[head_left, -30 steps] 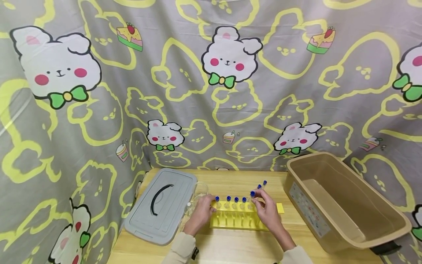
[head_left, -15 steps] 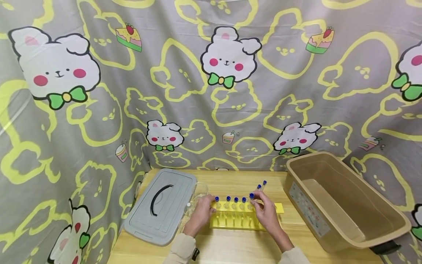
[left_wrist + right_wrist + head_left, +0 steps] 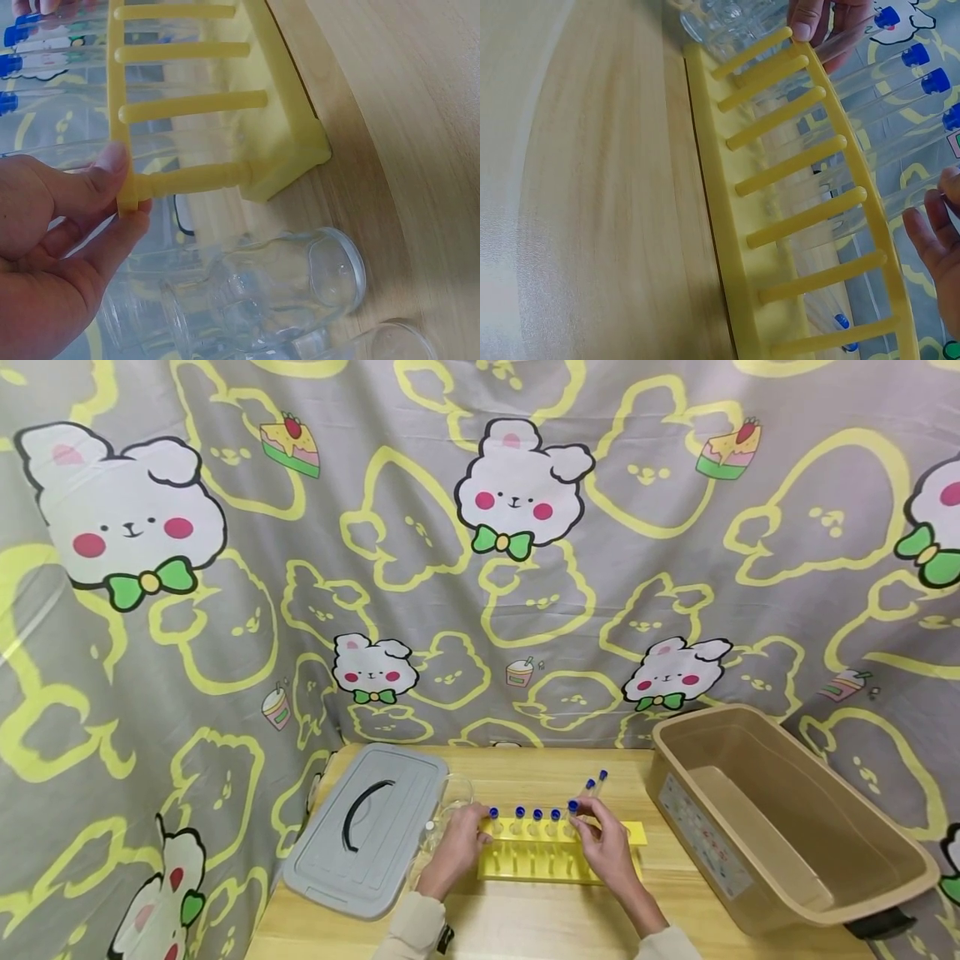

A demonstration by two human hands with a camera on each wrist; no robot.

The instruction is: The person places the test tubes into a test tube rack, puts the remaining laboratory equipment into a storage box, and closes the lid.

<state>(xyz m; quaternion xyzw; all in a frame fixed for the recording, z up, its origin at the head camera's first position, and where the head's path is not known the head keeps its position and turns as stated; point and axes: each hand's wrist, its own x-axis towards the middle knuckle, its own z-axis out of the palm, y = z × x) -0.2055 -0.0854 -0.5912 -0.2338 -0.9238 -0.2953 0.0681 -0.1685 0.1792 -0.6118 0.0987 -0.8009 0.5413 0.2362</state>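
Note:
A yellow test tube rack (image 3: 517, 866) stands on the table, with several clear, blue-capped test tubes upright in its back row. At the rack's left end, my left hand (image 3: 459, 843) pinches the top bar (image 3: 127, 161) between thumb and fingers. My right hand (image 3: 606, 843) holds a test tube (image 3: 573, 807) near its blue cap, at the right of the row. In the right wrist view that tube's lower part runs down through the top bar, while its cap lies outside the frame. Slim yellow pegs (image 3: 791, 165) line the rack's front.
Two more capped tubes (image 3: 603, 775) lie on the table behind the rack. Clear glassware (image 3: 262, 285) stands close to my left hand. A grey lid (image 3: 367, 835) with a black handle lies at left; a deep brown bin (image 3: 697, 827) stands at right. Patterned curtain (image 3: 517, 610) surrounds the table.
The test tube in my right hand has sunk a little into the rack, its cap now nearly level with the others. My left hand keeps its place on the top bar.

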